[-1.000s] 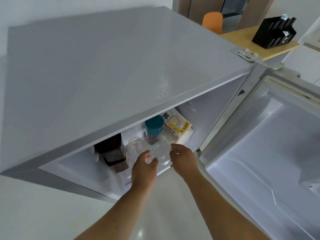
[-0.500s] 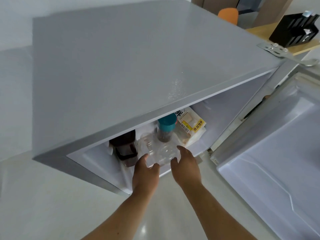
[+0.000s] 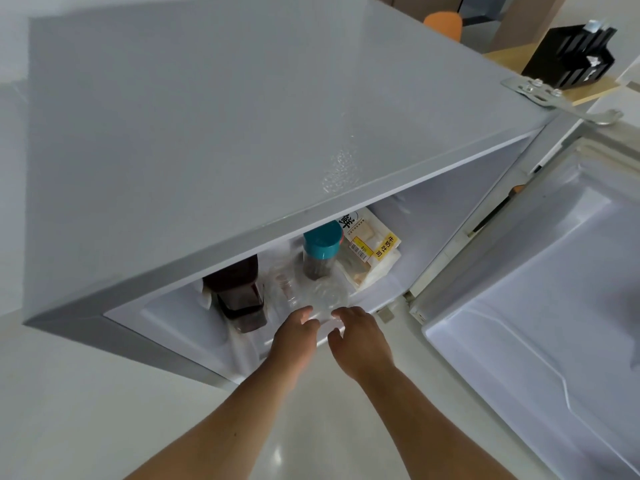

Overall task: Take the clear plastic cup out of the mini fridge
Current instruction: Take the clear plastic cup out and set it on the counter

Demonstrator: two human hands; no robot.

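Item: clear plastic cup [image 3: 325, 297], centre of frame, at the front edge of the mini fridge [image 3: 207, 133] shelf, just below the teal-capped jar [image 3: 320, 251] and right of the dark bottle [image 3: 239, 292].

Grip: my left hand [image 3: 294, 336] and right hand [image 3: 358, 341] sit side by side just below the cup, fingers loosely spread. Fingertips look to reach its near wall; whether either hand has closed on it I cannot tell, the cup being transparent.

Step, as I judge it: securing the cup.

Next move calls for: cupping both sides lightly, as thin plastic may buckle, then drawing it toward lower frame, clear of the fridge lip and the open door [image 3: 540, 306].
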